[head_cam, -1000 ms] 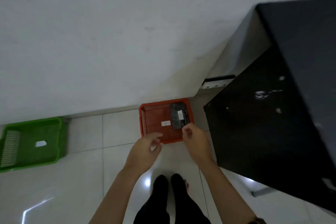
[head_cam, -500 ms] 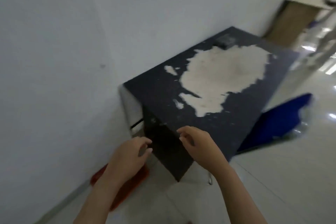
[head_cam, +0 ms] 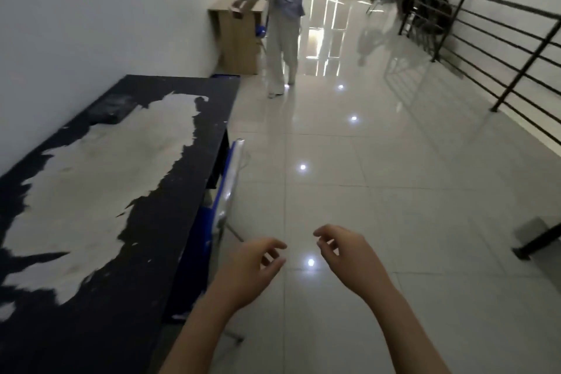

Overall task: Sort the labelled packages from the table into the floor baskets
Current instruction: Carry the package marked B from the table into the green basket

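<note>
My 2 hands hover empty over the floor tiles — left hand (head_cam: 247, 272) and right hand (head_cam: 349, 258), fingers loosely apart. On the worn black surface (head_cam: 100, 191), 1 dark package (head_cam: 110, 106) lies at the far end by the wall — apparently the last left to sort. No baskets in view.

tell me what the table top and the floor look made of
Table top: probably board under a dark coating, worn; big pale patches show where the coating has peeled away. Floor: glossy pale tiles, likely ceramic; grout lines and mirror-like light reflections show.
</note>
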Tool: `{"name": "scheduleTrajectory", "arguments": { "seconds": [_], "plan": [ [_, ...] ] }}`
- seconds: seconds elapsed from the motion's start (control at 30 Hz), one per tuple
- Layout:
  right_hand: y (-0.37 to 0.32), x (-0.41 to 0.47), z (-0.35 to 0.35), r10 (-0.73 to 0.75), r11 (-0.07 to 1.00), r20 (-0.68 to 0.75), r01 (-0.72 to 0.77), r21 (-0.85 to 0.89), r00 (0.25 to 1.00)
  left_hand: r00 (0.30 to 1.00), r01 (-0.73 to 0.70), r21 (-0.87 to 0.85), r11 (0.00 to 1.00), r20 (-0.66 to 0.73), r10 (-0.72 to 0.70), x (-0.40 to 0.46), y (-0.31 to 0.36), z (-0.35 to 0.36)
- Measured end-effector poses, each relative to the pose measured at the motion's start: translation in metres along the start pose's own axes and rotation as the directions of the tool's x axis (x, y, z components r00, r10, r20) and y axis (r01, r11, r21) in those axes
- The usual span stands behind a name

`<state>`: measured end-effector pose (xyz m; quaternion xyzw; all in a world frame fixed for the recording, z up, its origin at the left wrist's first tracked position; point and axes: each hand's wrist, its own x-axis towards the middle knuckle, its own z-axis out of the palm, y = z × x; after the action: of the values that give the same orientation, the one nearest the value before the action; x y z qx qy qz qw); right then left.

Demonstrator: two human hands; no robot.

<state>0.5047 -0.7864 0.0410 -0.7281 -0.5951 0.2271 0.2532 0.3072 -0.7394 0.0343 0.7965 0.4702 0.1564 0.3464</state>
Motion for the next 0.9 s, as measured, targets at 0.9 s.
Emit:
{"name": "scheduleTrajectory", "arguments": {
  "seconds": [0.9],
  "plan": [
    [-0.163, 0.631, 0.088, -0.642, 0.714, 0.453, 0.697, 0.059, 0.619, 0.578, 0.524, -0.173, 0.834, -0.647, -0.498, 0.396, -0.179, -0.224]
  ]
}}
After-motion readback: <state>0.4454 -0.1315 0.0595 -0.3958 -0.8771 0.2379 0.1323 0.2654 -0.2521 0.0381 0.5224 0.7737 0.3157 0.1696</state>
